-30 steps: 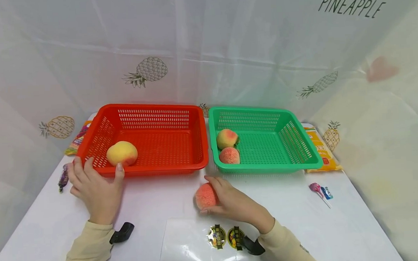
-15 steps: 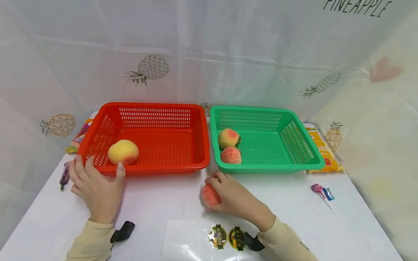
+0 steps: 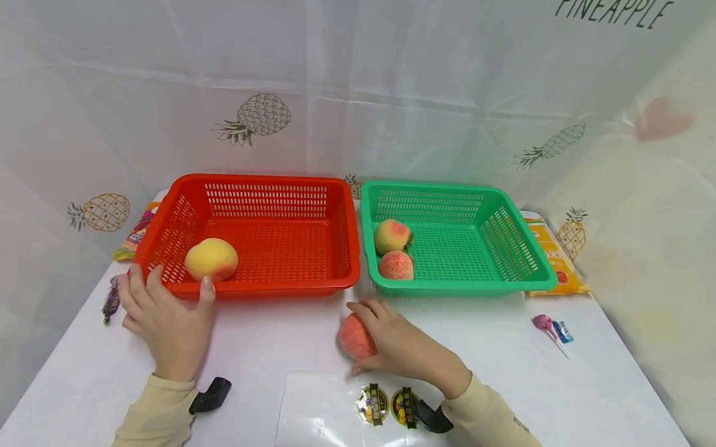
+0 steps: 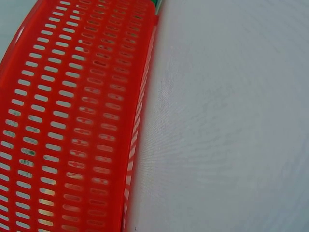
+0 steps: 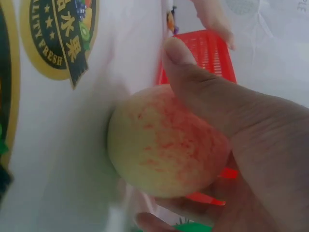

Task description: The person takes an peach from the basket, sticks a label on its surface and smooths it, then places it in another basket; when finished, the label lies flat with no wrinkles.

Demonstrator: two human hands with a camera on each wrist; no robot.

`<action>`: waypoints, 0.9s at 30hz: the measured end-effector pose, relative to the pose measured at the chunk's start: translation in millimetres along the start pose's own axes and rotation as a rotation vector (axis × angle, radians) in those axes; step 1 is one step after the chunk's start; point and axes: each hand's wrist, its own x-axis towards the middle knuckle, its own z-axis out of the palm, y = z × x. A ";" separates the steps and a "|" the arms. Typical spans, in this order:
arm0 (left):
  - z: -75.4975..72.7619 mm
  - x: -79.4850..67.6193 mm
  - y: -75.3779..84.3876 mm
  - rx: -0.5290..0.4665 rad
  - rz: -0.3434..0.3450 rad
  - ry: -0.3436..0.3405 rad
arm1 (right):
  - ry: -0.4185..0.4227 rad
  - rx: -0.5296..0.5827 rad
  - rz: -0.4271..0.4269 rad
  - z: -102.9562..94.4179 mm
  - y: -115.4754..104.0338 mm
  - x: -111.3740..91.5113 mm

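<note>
My right hand (image 3: 399, 345) has its thumb and fingers round a red-blushed peach (image 3: 357, 337) on the white table, in front of the gap between two baskets. In the right wrist view the peach (image 5: 166, 142) shows its pale yellow-green side, with the thumb (image 5: 193, 77) across it and the fingers on the far side. My left hand (image 3: 173, 325) rests at the front left of the red basket (image 3: 277, 287), its spread fingertips at the rim. A yellow peach (image 3: 211, 259) lies inside that basket. The left wrist view shows the basket's slotted wall (image 4: 72, 121).
The green basket (image 3: 457, 287) at the right holds two peaches (image 3: 395, 266). A clear plastic bag (image 3: 318, 412) with round labels lies in front. A lollipop (image 3: 544, 323), an orange snack packet (image 3: 554, 258) and a purple-wrapped candy (image 3: 111, 301) lie at the sides.
The right hand shifted slightly right, then back left with the peach, its fingers changing position around it. The left hand stayed at the red basket's rim.
</note>
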 end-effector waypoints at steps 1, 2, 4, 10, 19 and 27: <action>0.2 -0.2 0.3 0.002 -0.002 -0.002 | 0.007 0.005 0.019 -1.6 0.4 -1.8; 0.4 -0.4 0.6 0.003 -0.003 -0.003 | 0.014 0.007 0.046 -4.0 0.7 -4.5; 0.9 -0.5 1.5 0.000 -0.003 -0.005 | 0.031 0.005 0.116 -10.4 1.5 -11.5; 1.1 0.5 3.2 -0.001 0.003 0.004 | -0.081 -0.048 0.240 -22.4 6.7 -42.5; -7.0 -5.4 30.0 -0.117 0.156 0.157 | -0.303 -0.067 0.228 -7.8 9.5 -70.1; -18.6 -57.4 99.3 -0.492 0.787 -0.174 | -0.348 0.111 0.243 -4.6 17.1 -72.2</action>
